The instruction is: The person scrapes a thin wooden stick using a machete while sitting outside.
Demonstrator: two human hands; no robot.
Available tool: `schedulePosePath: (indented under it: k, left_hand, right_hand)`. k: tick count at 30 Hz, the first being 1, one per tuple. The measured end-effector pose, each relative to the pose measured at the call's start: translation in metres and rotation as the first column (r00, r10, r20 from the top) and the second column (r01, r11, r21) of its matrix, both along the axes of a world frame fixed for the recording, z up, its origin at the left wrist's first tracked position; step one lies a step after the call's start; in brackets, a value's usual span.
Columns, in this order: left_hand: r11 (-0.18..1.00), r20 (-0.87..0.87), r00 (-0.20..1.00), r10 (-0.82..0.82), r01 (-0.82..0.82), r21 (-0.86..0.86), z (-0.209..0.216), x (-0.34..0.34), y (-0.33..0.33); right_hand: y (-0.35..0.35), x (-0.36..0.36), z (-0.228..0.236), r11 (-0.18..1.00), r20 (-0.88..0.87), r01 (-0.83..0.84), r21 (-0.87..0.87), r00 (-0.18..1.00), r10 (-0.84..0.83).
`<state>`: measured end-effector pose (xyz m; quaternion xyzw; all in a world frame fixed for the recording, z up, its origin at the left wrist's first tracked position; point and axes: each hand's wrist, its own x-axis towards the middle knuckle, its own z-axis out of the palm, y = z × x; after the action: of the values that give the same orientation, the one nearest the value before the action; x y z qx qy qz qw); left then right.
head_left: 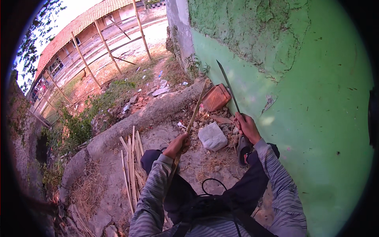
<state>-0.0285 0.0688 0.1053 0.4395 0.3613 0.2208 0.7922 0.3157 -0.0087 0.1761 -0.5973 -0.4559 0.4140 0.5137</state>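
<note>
My left hand (177,146) is closed round a long, thin bamboo strip (196,107), which slants up and away in front of me; its lower end passes back along my left forearm. In my right hand (247,125) is a machete, its long dark blade (227,81) raised and tilted to the left beside the green wall. The handle is hidden inside my fist. Blade and strip are apart. Between my hands, on the ground, sits a pale stone block (212,136). Split bamboo strips (132,162) lie in a bundle left of my left knee.
A green wall (300,130) with peeling plaster rises close on my right. Behind the stone, an orange clay tile (216,98) leans near it. A low concrete ridge (134,119) curves across the front. Beyond are weeds, litter, bamboo poles (107,48) and a tile-roofed house (79,33).
</note>
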Motion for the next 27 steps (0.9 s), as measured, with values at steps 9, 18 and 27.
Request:
schedulePosePath:
  k: [9, 18, 27]
  left_hand:
    - [0.993, -0.015, 0.997, -0.076, 0.077, 0.086, -0.009, 0.056, 0.052]
    - [0.793, -0.316, 0.904, 0.290, -0.042, 0.608, -0.038, 0.083, 0.057]
    - [0.931, -0.299, 0.894, 0.335, -0.266, 0.249, -0.064, 0.072, 0.071]
  right_hand:
    - [0.082, 0.016, -0.021, 0.968, 0.703, -0.184, 0.172, 0.712, 0.010]
    - [0.121, -0.030, -0.056, 0.938, 0.843, -0.346, -0.036, 0.494, 0.214]
    - [0.144, -0.036, -0.092, 0.879, 0.818, -0.477, -0.015, 0.499, 0.285]
